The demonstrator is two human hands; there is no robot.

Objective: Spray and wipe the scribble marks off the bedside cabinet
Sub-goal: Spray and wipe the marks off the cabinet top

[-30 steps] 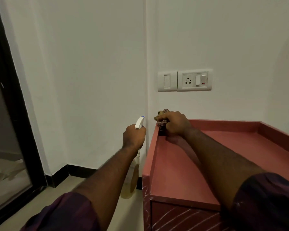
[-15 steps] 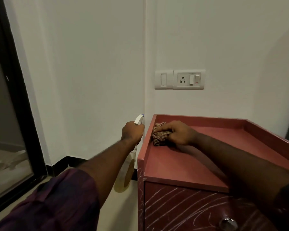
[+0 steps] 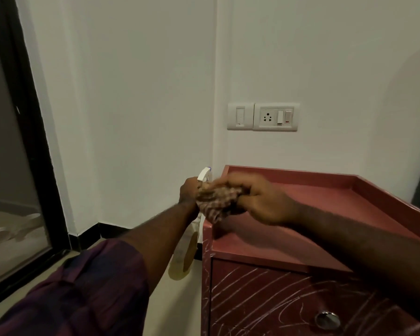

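A reddish-brown bedside cabinet [image 3: 325,204] stands in the room corner, with white scribble marks [image 3: 260,292] across its front and a metal knob [image 3: 327,319]. My right hand [image 3: 260,202] grips a crumpled checked cloth [image 3: 216,202], lifted just above the cabinet's top near its left front corner; both are motion-blurred. My left hand [image 3: 188,191] holds a spray bottle [image 3: 192,238] beside the cabinet's left side. Its white trigger head sticks up above my fist and its pale body hangs below.
White walls meet in the corner behind the cabinet. A switch and socket plate [image 3: 263,116] sits on the wall above it. A dark-framed glass door [image 3: 12,166] is at the left. Beige floor [image 3: 58,270] lies between door and cabinet.
My right hand has drawn the cloth from the back left corner of the cabinet top towards the front and lifted it off the surface. The left hand has kept the bottle beside the cabinet.
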